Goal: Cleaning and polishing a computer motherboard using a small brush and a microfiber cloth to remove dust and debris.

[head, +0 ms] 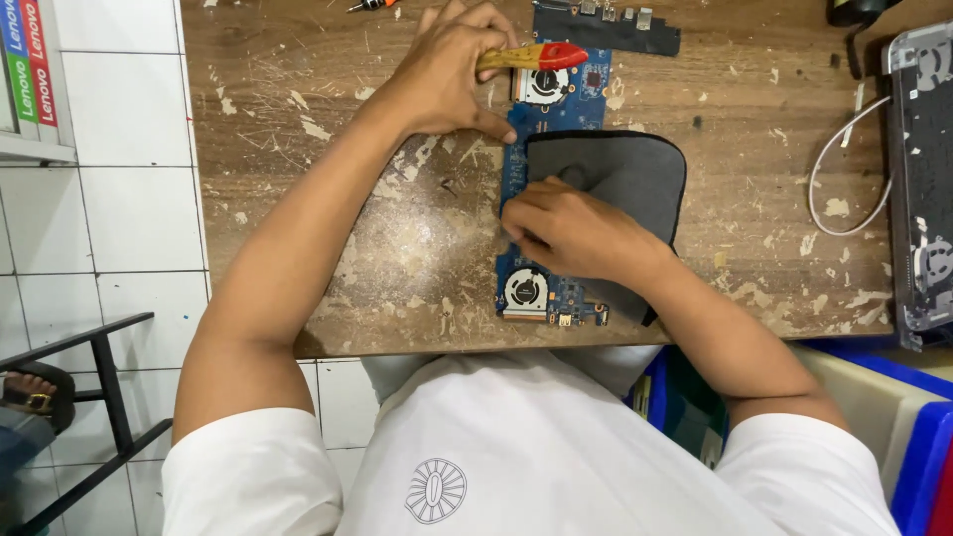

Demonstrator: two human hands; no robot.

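A blue laptop circuit board (541, 129) with two round fans lies on the worn wooden table (328, 119). A dark grey cloth (625, 174) covers its right half. My left hand (452, 69) grips a brush with a wooden handle and red ferrule (536, 57) above the board's far fan, its fingertips resting on the board's left edge. Near the middle of the board, my right hand (566, 230) presses down on the cloth and board, fingers curled.
A second dark circuit board (606, 25) lies at the table's far edge. A laptop chassis (923, 179) and a white cable (844, 169) sit at the right. A black metal frame (99, 397) stands at the lower left over white floor tiles. Blue bins (923, 437) are at the lower right.
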